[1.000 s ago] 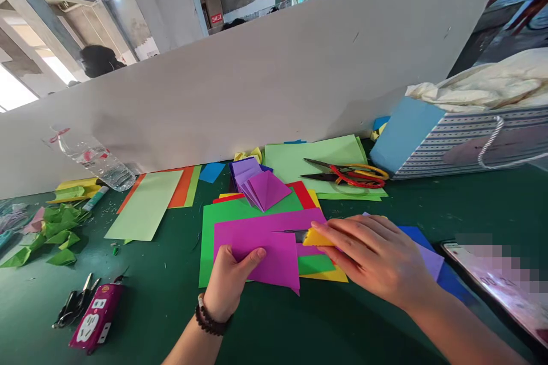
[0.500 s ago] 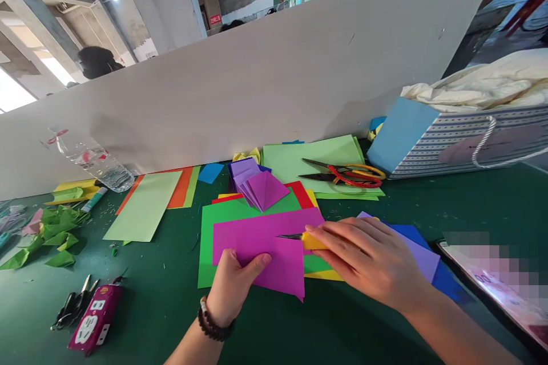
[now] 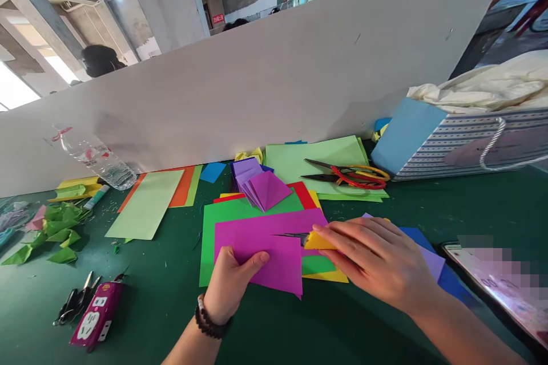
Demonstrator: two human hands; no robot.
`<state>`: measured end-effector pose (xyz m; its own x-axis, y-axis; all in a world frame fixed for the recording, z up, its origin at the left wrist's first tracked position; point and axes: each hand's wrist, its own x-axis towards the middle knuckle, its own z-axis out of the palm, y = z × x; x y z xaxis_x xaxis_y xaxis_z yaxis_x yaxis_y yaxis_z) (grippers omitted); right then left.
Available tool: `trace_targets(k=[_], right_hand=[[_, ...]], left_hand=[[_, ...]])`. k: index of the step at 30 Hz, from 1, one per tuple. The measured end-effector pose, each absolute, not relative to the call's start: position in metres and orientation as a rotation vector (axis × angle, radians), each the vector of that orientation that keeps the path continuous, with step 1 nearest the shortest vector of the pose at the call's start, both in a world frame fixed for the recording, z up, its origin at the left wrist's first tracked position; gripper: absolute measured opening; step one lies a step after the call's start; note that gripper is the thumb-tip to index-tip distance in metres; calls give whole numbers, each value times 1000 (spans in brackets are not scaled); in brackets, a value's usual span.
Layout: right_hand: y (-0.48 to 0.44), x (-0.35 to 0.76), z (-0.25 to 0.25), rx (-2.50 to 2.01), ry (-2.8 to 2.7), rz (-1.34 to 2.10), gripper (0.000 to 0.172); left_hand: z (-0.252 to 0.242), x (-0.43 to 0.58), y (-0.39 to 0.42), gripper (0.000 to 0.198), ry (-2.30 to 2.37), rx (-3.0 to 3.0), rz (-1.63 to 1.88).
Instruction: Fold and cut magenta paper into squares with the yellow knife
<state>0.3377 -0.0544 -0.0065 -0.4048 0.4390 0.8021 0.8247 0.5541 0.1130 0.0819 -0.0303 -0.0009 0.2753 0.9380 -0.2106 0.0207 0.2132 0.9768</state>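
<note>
My left hand (image 3: 234,279) grips a magenta paper sheet (image 3: 280,262), its thumb on top and the other fingers underneath. A dark bracelet is on that wrist. In my right hand (image 3: 377,256) is a yellow utility knife (image 3: 319,240), its dark pointed blade lying in the slit between the sheet's upper and lower parts. The slit is open towards the right. Below the sheet lies green paper (image 3: 209,217), with red and yellow paper under it. A folded purple paper piece (image 3: 269,188) rests just beyond the magenta sheet.
Scissors (image 3: 351,175) lie on pale green sheets (image 3: 295,155) at the back. To the right are a paper bag (image 3: 454,142) and a phone (image 3: 492,285). Leftward stand a bottle (image 3: 100,162), green paper pieces (image 3: 64,222) and a magenta case (image 3: 96,313). A white partition (image 3: 257,85) runs behind.
The knife has moved slightly right along the slit with my right hand, and the paper there gapes a little more. My left hand keeps its hold; the view has shifted slightly.
</note>
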Motion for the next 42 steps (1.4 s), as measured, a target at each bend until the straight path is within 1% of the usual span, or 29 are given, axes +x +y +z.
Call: trace_targets(k=[5, 10, 14, 19, 24, 31, 34, 37, 40, 42], right_hand=[[-54, 331, -10, -998, -2072, -605, 32], [-55, 327, -11, -1014, -2016, -596, 36], [-56, 327, -10, -1025, -2040, -615, 36], [-56, 329, -11, -1032, -2034, -596, 38], [-56, 332, -9, -1020, -2042, -624, 35], [-56, 335, -7, -1030, -1993, -632, 41], [-55, 334, -7, -1026, -1995, -629, 41], [-56, 335, -8, -1018, -2012, -620, 40], [-56, 336, -8, -1008, -2018, -633, 38], [-56, 337, -8, -1009, -2012, -628, 39]], left_hand=[[-5, 86, -33, 44, 1120, 1182, 839], [-3, 89, -34, 43, 1086, 1193, 841], [-1, 90, -34, 43, 1076, 1176, 858], [-3, 90, -35, 40, 1068, 1170, 856], [-2, 87, -35, 36, 1048, 1170, 873], [3, 85, -34, 36, 1013, 1136, 879], [4, 85, -33, 39, 1020, 1154, 866], [3, 84, -34, 47, 1038, 1161, 852], [-1, 82, -35, 55, 1153, 1169, 879], [-4, 80, -35, 56, 1229, 1186, 905]])
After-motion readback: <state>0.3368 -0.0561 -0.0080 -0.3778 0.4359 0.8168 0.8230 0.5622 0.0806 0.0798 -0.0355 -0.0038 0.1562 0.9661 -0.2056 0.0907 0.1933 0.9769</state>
